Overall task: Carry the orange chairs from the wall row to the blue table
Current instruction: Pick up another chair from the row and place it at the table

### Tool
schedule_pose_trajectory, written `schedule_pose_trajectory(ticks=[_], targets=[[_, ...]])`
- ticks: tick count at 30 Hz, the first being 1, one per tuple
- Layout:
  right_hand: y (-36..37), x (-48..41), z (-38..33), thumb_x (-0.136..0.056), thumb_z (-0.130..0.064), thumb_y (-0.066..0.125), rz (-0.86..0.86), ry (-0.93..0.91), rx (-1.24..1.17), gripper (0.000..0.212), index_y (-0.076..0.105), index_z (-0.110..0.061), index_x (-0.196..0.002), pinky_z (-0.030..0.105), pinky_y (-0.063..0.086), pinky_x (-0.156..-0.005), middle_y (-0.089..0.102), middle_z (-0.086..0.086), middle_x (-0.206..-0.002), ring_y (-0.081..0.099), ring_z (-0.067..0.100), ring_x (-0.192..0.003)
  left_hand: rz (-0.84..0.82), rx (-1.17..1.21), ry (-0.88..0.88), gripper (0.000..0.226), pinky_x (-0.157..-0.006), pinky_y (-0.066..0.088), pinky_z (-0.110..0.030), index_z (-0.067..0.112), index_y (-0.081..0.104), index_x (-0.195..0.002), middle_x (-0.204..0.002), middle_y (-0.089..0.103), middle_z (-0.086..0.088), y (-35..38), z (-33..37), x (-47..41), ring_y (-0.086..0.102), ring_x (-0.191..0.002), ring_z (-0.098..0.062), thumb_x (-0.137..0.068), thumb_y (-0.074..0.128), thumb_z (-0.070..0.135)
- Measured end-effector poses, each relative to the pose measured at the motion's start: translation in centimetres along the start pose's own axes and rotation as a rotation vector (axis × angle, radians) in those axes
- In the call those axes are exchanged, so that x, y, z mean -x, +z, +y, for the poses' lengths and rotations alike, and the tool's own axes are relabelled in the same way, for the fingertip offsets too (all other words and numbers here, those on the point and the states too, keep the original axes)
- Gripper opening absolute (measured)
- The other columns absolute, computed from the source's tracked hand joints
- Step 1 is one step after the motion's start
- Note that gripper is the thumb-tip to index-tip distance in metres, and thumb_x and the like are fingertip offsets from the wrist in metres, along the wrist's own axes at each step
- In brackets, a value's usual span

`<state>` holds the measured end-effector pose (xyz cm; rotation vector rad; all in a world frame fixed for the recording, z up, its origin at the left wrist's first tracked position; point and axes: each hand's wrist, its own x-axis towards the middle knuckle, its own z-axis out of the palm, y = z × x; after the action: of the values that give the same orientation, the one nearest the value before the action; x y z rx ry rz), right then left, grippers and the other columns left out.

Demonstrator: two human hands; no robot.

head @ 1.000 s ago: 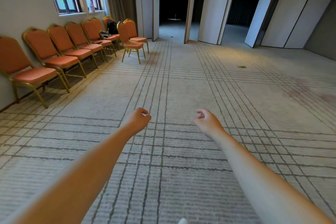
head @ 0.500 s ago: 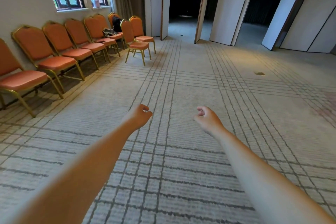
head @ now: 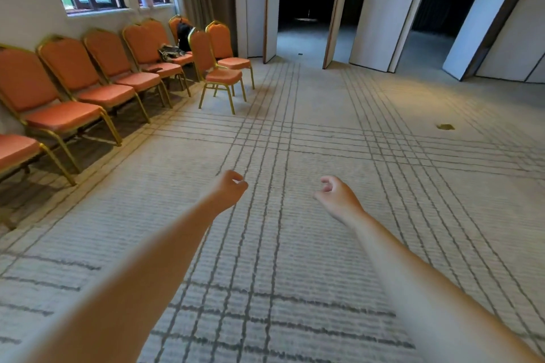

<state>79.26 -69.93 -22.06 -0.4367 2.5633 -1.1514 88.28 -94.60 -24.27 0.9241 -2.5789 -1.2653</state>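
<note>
Several orange chairs with gold frames stand in a row (head: 67,88) along the left wall under the windows. One orange chair (head: 216,74) stands apart from the row, out on the carpet, and another (head: 230,51) is just behind it. My left hand (head: 228,190) and my right hand (head: 336,197) reach forward over the carpet, both empty with fingers loosely curled. They are well short of any chair. No blue table is in view.
A black backpack (head: 184,35) and a small bag (head: 171,51) lie on chairs far down the row. White folding wall panels (head: 368,9) stand ahead with dark openings between them. Patterned carpet (head: 324,132) stretches ahead and right. A small floor socket (head: 445,127) is at the right.
The chairs and wall panels have grown larger and nearer as the view advanced along the row. Both hands stay in front, empty, in much the same pose.
</note>
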Motion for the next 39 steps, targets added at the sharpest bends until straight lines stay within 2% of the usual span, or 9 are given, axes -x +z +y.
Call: schedule_pose_trajectory(ticks=[6, 10, 14, 17, 20, 24, 30, 36, 39], targets=[[-0.8, -14.5, -2.4, -0.09, -0.037, 0.059, 0.014, 0.041, -0.027, 0.05, 0.049, -0.02, -0.136, 0.036, 0.046, -0.097, 0.055, 0.003, -0.129, 0.056, 0.019, -0.112, -0.029, 0.054, -0.019, 0.025, -0.073, 0.046, -0.03, 0.014, 0.058, -0.111, -0.094, 0.06, -0.006, 0.2, 3.7, -15.1, 0.059, -0.077, -0.024, -0.091, 0.061, 0.028], [-0.9, -24.6, -3.7, -0.087, -0.038, 0.06, 0.008, 0.052, -0.031, 0.053, 0.048, -0.021, -0.137, 0.037, 0.048, -0.095, 0.055, 0.0, -0.126, 0.057, 0.018, -0.109, -0.045, 0.111, -0.016, 0.041, -0.077, 0.055, -0.046, 0.001, 0.059, -0.111, -0.084, 0.061, -0.009, 1.2, 4.8, -26.3, 0.059, -0.071, -0.025, -0.083, 0.065, 0.03], [-1.0, -37.8, -5.6, -0.088, -0.035, 0.058, -0.011, 0.009, -0.055, 0.052, 0.047, -0.021, -0.137, 0.032, 0.045, -0.089, 0.054, 0.001, -0.128, 0.056, 0.018, -0.109, -0.02, 0.121, -0.005, 0.021, -0.071, 0.05, -0.035, 0.011, 0.058, -0.108, -0.083, 0.064, -0.006, 1.4, 8.4, -37.6, 0.058, -0.068, -0.021, -0.092, 0.06, 0.023], [-1.8, -48.1, -7.2, -0.09, -0.036, 0.057, -0.036, -0.015, -0.049, 0.051, 0.046, -0.021, -0.138, 0.032, 0.046, -0.091, 0.053, 0.002, -0.131, 0.055, 0.018, -0.111, 0.007, 0.075, -0.017, 0.026, -0.074, 0.051, -0.035, 0.012, 0.059, -0.112, -0.103, 0.066, -0.009, 1.4, 11.1, -46.5, 0.062, -0.083, -0.025, -0.092, 0.059, 0.028], [-3.1, -57.4, -9.2, -0.09, -0.035, 0.056, -0.045, -0.032, -0.044, 0.051, 0.046, -0.02, -0.138, 0.034, 0.046, -0.094, 0.053, 0.002, -0.132, 0.055, 0.019, -0.113, 0.036, 0.052, -0.021, 0.032, -0.059, 0.044, -0.026, 0.011, 0.056, -0.121, -0.092, 0.061, -0.003, 1.0, 14.2, -54.7, 0.057, -0.071, -0.016, -0.095, 0.055, 0.028], [-4.1, -67.5, -10.9, -0.089, -0.038, 0.058, -0.089, -0.03, -0.036, 0.05, 0.048, -0.022, -0.135, 0.036, 0.048, -0.092, 0.054, 0.0, -0.124, 0.057, 0.019, -0.108, 0.045, -0.014, -0.036, 0.038, -0.054, 0.038, -0.021, 0.015, 0.055, -0.128, -0.108, 0.061, -0.001, 1.0, 16.6, -63.9, 0.054, -0.068, -0.005, -0.096, 0.053, 0.035], [-3.8, -84.2, -12.4, -0.087, -0.034, 0.062, -0.114, -0.028, -0.038, 0.051, 0.049, -0.019, -0.135, 0.033, 0.049, -0.085, 0.056, 0.004, -0.126, 0.061, 0.022, -0.104, 0.055, -0.006, -0.079, 0.031, -0.051, 0.034, -0.02, 0.016, 0.053, -0.122, -0.084, 0.054, 0.008, 2.3, 19.0, -79.7, 0.048, -0.065, -0.003, -0.096, 0.051, 0.033], [-2.8, -101.0, -14.6, -0.09, -0.031, 0.059, -0.101, -0.032, -0.01, 0.048, 0.048, -0.019, -0.135, 0.028, 0.04, -0.082, 0.053, 0.003, -0.126, 0.055, 0.018, -0.1, 0.019, 0.04, -0.071, 0.024, -0.065, 0.05, -0.032, 0.012, 0.057, -0.104, -0.081, 0.06, 0.002, 2.6, 20.5, -97.5, 0.058, -0.069, -0.014, -0.093, 0.055, 0.033], [-3.0, -111.3, -17.1, -0.091, -0.033, 0.058, -0.104, -0.023, 0.003, 0.049, 0.046, -0.02, -0.136, 0.03, 0.043, -0.084, 0.052, 0.002, -0.125, 0.054, 0.019, -0.104, 0.01, 0.082, -0.054, 0.026, -0.071, 0.054, -0.037, 0.011, 0.06, -0.104, -0.08, 0.062, 0.001, 1.7, 22.6, -108.3, 0.061, -0.071, -0.018, -0.091, 0.055, 0.033]])
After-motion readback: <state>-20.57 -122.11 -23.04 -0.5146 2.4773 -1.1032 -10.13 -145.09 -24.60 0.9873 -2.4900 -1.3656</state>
